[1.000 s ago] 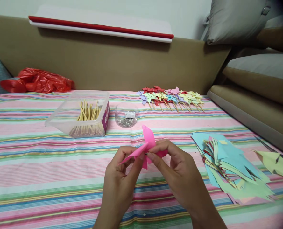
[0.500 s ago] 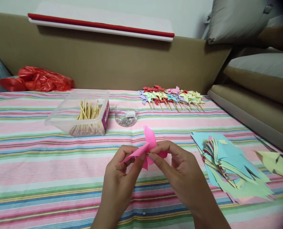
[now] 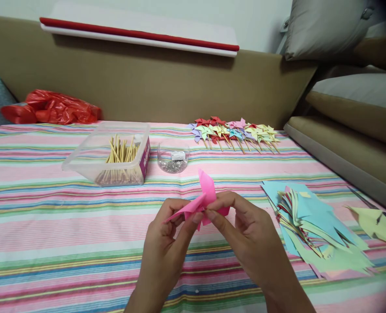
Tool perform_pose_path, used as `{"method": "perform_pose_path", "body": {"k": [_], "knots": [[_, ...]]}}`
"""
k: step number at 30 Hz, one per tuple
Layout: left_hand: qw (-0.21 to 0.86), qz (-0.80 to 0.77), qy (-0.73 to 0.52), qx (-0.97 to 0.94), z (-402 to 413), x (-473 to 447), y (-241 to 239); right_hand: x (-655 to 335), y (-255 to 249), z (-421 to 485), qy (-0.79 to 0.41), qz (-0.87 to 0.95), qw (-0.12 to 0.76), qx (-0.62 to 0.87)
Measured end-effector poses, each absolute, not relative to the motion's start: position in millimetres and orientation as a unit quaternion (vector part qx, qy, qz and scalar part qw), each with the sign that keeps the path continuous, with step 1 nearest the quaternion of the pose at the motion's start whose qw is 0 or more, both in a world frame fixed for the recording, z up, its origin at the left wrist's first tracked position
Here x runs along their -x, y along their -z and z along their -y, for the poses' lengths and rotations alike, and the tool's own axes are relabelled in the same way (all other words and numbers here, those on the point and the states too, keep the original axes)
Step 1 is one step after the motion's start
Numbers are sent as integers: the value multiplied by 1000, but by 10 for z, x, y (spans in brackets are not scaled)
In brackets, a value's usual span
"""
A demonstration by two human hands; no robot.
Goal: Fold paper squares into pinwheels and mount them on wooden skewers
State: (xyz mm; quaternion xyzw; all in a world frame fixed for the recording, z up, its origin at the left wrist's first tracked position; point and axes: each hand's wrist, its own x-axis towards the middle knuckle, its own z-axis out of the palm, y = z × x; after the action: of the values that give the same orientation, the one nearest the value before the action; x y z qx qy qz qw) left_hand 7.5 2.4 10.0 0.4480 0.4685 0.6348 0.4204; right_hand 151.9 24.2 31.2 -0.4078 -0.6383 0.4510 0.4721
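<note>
A pink paper pinwheel (image 3: 207, 187) is held up in front of me, its blades folded toward the middle. My left hand (image 3: 171, 230) pinches it from the left, thumb near the centre. From the other side, my right hand (image 3: 245, 230) grips the paper close to the centre with thumb and forefinger. The thumbs almost meet there, and anything tiny between the fingertips is too small to make out. Beyond the hands stands a clear round tub (image 3: 173, 158) with small shiny pins in its bottom.
Left of the tub is a clear plastic box (image 3: 85, 161) of wooden sticks (image 3: 121, 156). Finished paper pinwheels (image 3: 235, 132) lie at the back. Cut coloured paper (image 3: 313, 221) is piled at right, by scissors (image 3: 362, 198). A red plastic bag (image 3: 59, 108) lies back left.
The pinwheel and both hands have shifted very slightly to the right, and its upright blade has tilted a little. The grips look the same.
</note>
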Motion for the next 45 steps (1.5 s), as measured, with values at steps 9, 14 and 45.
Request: {"method": "perform_pose_path", "body": {"k": [9,14,45], "knots": [[378,-486,-607,-501,-16,24,-52,-1496,-309,-251,-440,648,480,395],[364,-490,-612,-503,-9,-3,-44,-1470,-304,-236,-450,634,479,407],[255,-504,-609,-557,-34,32,-23,-1353,-233,-221,-360,601,591,400]]}}
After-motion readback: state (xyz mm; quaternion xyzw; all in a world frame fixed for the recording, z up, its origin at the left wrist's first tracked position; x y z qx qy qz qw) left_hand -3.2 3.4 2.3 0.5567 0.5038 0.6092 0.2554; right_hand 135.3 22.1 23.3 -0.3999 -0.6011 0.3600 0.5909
